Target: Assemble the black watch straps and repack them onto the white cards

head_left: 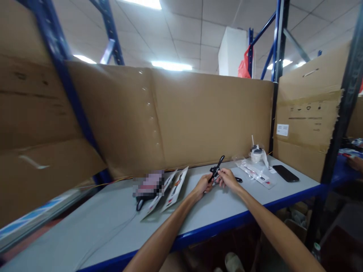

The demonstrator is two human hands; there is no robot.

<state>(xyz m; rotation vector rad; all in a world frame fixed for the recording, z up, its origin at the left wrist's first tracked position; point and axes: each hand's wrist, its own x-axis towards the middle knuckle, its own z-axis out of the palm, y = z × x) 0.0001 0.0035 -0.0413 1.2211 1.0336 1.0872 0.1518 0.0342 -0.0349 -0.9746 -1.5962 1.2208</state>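
Above the grey tabletop, my left hand [203,185] is closed around a black tool [217,166] with a long, rounded handle pointing up and away. Its exact kind is too small to make out. My right hand [227,179] meets it from the other side, fingers bent and pinched at the tool's lower part; whatever is between those fingertips is hidden. Just beyond the right wrist, a black rounded end [238,180] lies on the table. Left of my hands, two flat card packages [176,190] lean at a slant, with a dark, slim item on the nearer card.
A clear plastic package [255,173], a white cup with a straw [257,155] and a black phone [286,173] lie to the right. A blurred dark pouch [149,187] sits left. Cardboard walls [210,117] and blue posts enclose the table [113,226].
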